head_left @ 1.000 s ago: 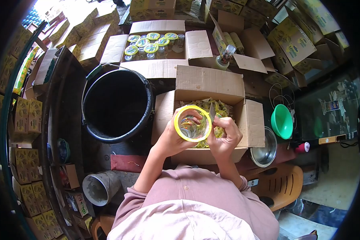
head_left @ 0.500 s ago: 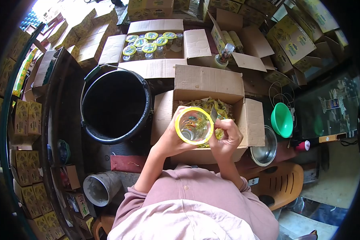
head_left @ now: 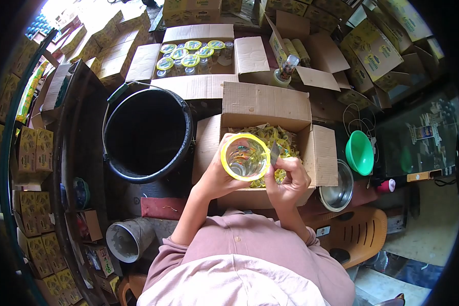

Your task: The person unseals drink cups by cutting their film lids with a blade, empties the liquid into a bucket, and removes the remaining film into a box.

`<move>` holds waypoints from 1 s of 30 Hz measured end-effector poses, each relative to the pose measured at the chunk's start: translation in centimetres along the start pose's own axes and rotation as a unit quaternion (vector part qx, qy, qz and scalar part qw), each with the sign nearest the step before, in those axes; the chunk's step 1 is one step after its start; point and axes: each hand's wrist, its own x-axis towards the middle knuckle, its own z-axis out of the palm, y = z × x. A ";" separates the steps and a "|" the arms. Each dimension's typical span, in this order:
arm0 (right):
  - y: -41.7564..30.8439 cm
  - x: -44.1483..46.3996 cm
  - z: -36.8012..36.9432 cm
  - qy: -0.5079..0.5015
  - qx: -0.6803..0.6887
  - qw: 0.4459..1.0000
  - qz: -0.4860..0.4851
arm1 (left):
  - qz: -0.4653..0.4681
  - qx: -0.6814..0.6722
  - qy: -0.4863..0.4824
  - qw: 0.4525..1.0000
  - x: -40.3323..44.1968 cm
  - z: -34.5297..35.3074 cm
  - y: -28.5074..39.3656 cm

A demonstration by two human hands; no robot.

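My left hand (head_left: 212, 173) is wrapped round a clear cup (head_left: 244, 162) with a bright yellow rim. The cup's round mouth faces up toward me, and I see through to its base. Pinched between the thumb and fingers of my right hand (head_left: 288, 181) is a small dark flat blade (head_left: 275, 152), held at the right side of the yellow rim. Whether its edge touches the rim I cannot tell. Below both hands stands an open cardboard box (head_left: 266, 104) holding a heap of yellow-green strips (head_left: 283, 140).
A black bucket (head_left: 187, 115) stands left of the box. Behind, another open carton (head_left: 196, 85) holds several cups with yellow-rimmed lids. On the right are a green bowl (head_left: 359, 153) and a metal bowl (head_left: 337, 191). A bottle-like container (head_left: 286, 71) stands near the back.
The cup has shifted slightly left and up and tilted a little in my left hand. My right hand with the blade has moved slightly down, and the blade's angle has turned.
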 end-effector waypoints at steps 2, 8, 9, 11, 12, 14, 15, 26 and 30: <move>-0.2 -0.2 -0.1 0.009 -0.014 1.000 0.008 | 0.002 0.005 0.002 1.000 0.0 0.1 -0.1; -0.5 -0.4 0.1 0.013 -0.007 1.000 -0.004 | 0.008 0.007 0.009 1.000 0.0 0.1 -0.1; -0.5 -0.5 0.2 0.014 -0.007 1.000 -0.006 | 0.006 0.006 0.009 1.000 0.0 0.2 -0.1; -0.5 -0.4 0.2 0.018 -0.017 1.000 -0.008 | 0.005 0.015 0.003 1.000 -0.1 0.2 -0.1; -0.5 -0.3 0.2 0.020 -0.021 1.000 -0.010 | 0.007 0.023 -0.002 1.000 -0.1 0.2 0.0; -0.5 -0.2 0.2 0.017 -0.034 0.999 -0.013 | 0.014 0.037 -0.013 0.999 -0.1 0.1 0.1; -0.5 -0.1 0.2 0.016 -0.040 0.999 -0.015 | 0.021 0.043 -0.019 0.999 -0.1 0.1 0.2; -0.1 -0.1 -0.2 0.008 0.000 1.000 0.023 | 0.006 0.022 -0.008 1.000 -0.4 0.0 -0.6; -0.2 -0.2 -0.2 0.003 -0.012 1.000 0.004 | 0.007 0.056 -0.013 0.998 -0.7 -0.1 -1.2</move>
